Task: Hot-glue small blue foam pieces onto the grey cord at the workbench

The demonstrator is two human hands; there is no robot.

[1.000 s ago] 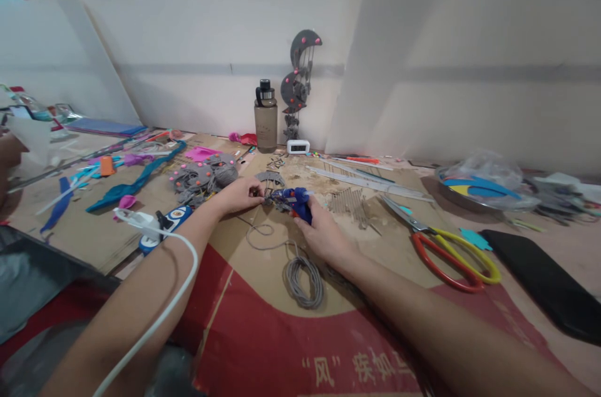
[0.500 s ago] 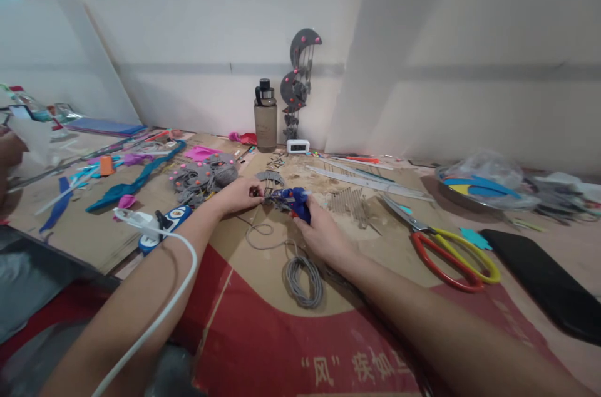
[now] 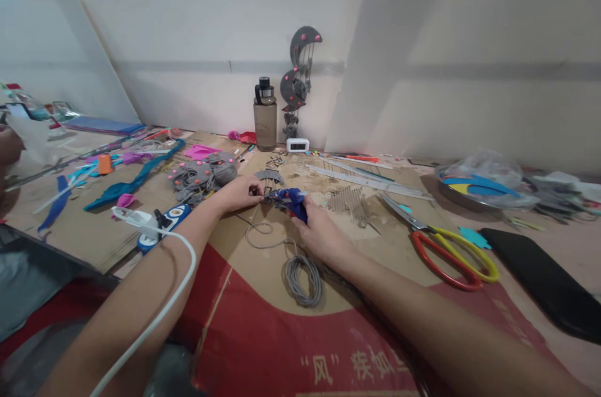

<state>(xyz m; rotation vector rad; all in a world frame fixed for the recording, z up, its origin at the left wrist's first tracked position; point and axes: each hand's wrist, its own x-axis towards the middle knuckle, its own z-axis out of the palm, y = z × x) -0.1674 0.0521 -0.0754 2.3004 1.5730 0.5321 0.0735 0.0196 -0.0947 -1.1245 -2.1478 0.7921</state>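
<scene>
My right hand is wrapped round a blue hot glue gun, its nozzle pointing left. Close to that nozzle, the fingers of my left hand are pinched together over something small and dark that I cannot make out. Just beyond the fingertips lies a grey curved piece with thin strands hanging from it. Grey cord runs from near my left hand to a loose coil on the cardboard, nearer to me than the glue gun.
Scissors with red and yellow handles and a black phone lie at right. Behind stand a bottle and a small white clock. A blue power strip and white cable are by my left arm. Another person's hand shows far left.
The glue gun and my right hand have shifted very slightly left. My left hand stays pinched in the same place.
</scene>
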